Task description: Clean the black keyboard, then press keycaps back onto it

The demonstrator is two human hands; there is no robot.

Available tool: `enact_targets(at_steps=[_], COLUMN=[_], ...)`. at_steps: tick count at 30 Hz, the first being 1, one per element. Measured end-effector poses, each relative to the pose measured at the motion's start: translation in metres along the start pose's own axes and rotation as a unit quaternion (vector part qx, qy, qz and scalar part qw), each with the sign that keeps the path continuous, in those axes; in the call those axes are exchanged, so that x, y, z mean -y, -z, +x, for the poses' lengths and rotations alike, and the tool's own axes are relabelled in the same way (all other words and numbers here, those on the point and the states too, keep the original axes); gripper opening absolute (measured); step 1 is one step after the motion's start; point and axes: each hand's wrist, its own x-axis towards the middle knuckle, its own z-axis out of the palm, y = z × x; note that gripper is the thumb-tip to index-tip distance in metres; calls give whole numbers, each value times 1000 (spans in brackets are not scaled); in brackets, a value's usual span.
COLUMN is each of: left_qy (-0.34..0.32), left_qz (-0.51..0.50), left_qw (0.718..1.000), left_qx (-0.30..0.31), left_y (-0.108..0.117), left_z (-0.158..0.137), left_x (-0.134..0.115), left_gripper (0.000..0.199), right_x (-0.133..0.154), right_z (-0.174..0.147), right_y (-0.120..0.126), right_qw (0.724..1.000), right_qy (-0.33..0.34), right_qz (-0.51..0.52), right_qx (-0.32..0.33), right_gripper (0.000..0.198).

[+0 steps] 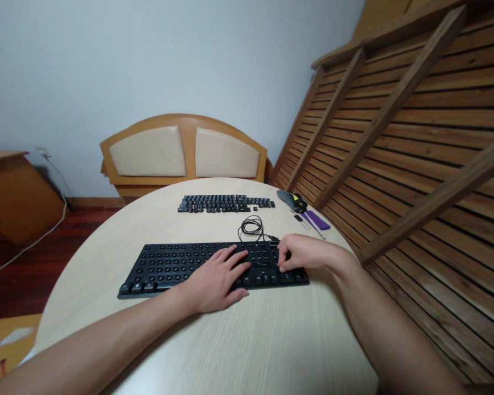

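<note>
Two hands: both lie on the flat black plastic keyboard base [177, 266], which sits at the middle of the round pale wood-grain table [239, 351], with most of its sockets bare.
Left hand [216, 280]: spread open and flat, palm down over the base's middle, gripping nothing; it looks to be steadying the board.
Right hand [302, 253]: curled, fingertips pressed down near the base's right end; whether a cap sits under the fingertips cannot be told.
Step in hand: by the look of it, work on the right-hand block of sockets, one hand bracing while the other presses or picks.
Loose keycaps [224, 203]: small dark caps laid out in tidy rows on the far side of the table, well apart from the base.
Cable: thin black coiled cord [252, 226], just beyond the base's far edge.
Tools: yellow-and-black handled tool [299, 204] and flat purple strip [318, 220], near the table's right rim.
Next move, as a judgement: a straight, even push or pull on one socket, with the left hand holding the board flat.
</note>
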Motion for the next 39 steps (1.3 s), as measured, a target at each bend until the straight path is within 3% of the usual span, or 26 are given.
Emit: enact_targets(at_steps=[4,6,10,16,23,30,39], left_qy=[-2,-3,1,3,3,-1,2], left_qz=[0,-1,0,4,-2,-9,3], left_qw=[1000,1000,1000,1000,1000,1000,1000], left_qx=[-3,-1,9,20,16,9,15], left_y=[-1,-1,1,4,2,0,2], left_z=[0,0,1,1,1,1,1], left_x=[1,1,0,-1,0,1,0], left_gripper=[58,58,59,60,60,60,59], right_x=[1,-3,-19,-35,-33,-29,-13], right_z=[13,30,76,127,152,140,70], right_y=[21,33,48,46,36,28,29], right_qw=[1000,996,973,952,938,936,937], right_qy=[5,4,-66,-128,-159,-173,-93], right_qz=[-15,-57,-130,-173,-205,-183,-92], right_qx=[-12,-70,-180,-217,-230,-245,-323], right_gripper=[22,23,27,38,33,24,27])
